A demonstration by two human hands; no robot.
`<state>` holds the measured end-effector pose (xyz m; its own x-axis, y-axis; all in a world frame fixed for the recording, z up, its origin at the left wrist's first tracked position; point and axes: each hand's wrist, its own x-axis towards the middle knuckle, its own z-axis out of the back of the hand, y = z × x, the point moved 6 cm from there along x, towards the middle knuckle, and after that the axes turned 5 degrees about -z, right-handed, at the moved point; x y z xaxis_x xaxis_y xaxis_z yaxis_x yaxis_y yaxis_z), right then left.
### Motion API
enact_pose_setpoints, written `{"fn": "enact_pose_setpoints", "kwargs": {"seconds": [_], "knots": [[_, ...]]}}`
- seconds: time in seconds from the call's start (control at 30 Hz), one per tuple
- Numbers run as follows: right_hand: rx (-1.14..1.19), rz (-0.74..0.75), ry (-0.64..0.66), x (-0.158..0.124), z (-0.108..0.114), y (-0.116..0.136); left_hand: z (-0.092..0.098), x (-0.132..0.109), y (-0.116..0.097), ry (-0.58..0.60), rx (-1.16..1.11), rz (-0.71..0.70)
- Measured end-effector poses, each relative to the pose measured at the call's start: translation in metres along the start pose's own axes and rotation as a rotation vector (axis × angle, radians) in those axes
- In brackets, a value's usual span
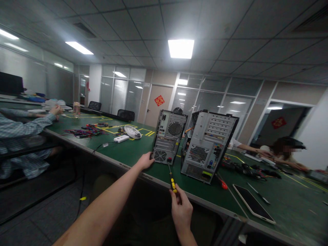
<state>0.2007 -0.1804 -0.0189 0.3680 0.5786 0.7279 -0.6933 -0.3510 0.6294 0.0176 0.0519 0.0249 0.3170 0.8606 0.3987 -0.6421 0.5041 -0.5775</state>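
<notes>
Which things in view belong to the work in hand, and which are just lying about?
In use:
- yellow-and-black screwdriver, held in the right hand
- smaller computer case, touched by the left hand

Apparently lying about:
- larger computer case, untouched
- phone
- red-handled tool
- bundled black cables
- bottle

Left hand (146, 161): at the table's near edge (159, 181), arm extended. Right hand (181, 209): below edge, fingers pinched.
</notes>
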Motion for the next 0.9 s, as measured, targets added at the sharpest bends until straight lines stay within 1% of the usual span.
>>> {"fn": "enact_pose_setpoints", "kwargs": {"seconds": [0.2, 0.37, 0.5, 0.73, 0.9], "knots": [[-0.003, 0.008, -0.001, 0.002, 0.003, 0.003, 0.0, 0.0, 0.0, -0.002, 0.002, -0.009], [0.002, 0.068, 0.009, 0.003, 0.003, 0.006, 0.0, 0.001, 0.001, -0.008, 0.016, -0.012], [-0.006, 0.08, 0.017, 0.003, 0.002, 0.005, 0.0, 0.0, 0.001, -0.009, 0.015, -0.008], [-0.002, 0.066, 0.023, 0.001, 0.0, 0.002, 0.001, -0.001, -0.001, -0.005, 0.016, -0.013], [-0.032, -0.017, -0.02, -0.002, -0.001, -0.006, 0.0, 0.0, 0.0, -0.008, 0.02, -0.009]]}}
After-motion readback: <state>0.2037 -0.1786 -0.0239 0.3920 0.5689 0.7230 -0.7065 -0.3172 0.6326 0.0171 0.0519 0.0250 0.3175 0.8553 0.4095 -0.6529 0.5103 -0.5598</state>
